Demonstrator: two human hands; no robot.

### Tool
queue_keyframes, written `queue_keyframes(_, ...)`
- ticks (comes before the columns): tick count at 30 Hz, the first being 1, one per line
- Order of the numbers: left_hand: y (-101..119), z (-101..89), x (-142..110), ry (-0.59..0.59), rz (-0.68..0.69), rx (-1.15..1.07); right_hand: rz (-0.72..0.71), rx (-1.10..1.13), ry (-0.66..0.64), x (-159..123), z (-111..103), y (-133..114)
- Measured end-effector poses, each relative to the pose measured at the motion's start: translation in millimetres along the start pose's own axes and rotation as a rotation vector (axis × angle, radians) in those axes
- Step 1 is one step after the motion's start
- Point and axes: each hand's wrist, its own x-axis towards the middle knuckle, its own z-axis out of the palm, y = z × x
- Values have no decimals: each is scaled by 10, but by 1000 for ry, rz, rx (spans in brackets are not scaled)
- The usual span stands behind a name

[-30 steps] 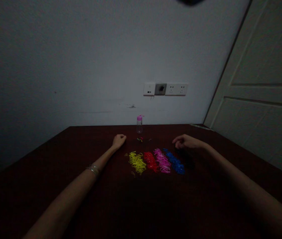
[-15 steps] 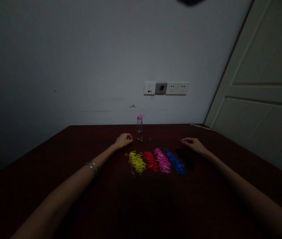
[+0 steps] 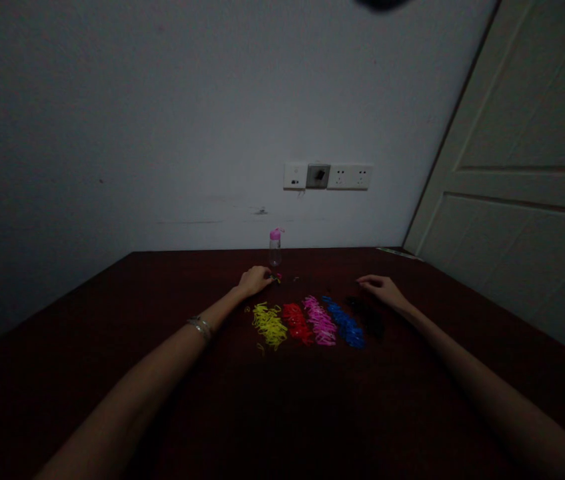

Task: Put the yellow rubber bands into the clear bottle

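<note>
Small rubber bands lie sorted in piles on a dark brown table (image 3: pixel 112 347): yellow (image 3: pixel 268 324), red (image 3: pixel 296 322), pink (image 3: pixel 319 320), blue (image 3: pixel 345 325) and a dark pile (image 3: pixel 370 320) that is hard to see. My left hand (image 3: pixel 255 280), a bracelet on its wrist, reaches past the yellow pile with fingertips curled at a few loose mixed bands (image 3: pixel 277 277). My right hand (image 3: pixel 382 289) rests on the table just beyond the dark pile, fingers loosely bent. The room is dim.
A small clear bottle with a pink cap (image 3: pixel 275 247) stands at the table's far edge by the wall. Wall sockets (image 3: pixel 327 177) sit above it. A pale door (image 3: pixel 522 200) closes the right side.
My left hand slid right toward the loose mixed bands. My right hand moved right and lowered onto the table beside the dark pile.
</note>
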Motion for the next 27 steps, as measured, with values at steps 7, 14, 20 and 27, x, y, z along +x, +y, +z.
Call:
queue_keyframes(7, -33, 72, 19, 23, -1, -17, -396, -156, -135, 8, 158, -488)
queue_keyframes(14, -30, 93, -1, 46, -29, -63, -392, -287, -268, 86, 439, -702)
queue_keyframes(20, -44, 111, -28, 81, -34, -89, -348, -212, -255, 237, 488, -631)
queue_keyframes(27, -31, 101, -54, 79, -16, -88, -218, -31, -255, 254, 373, -613)
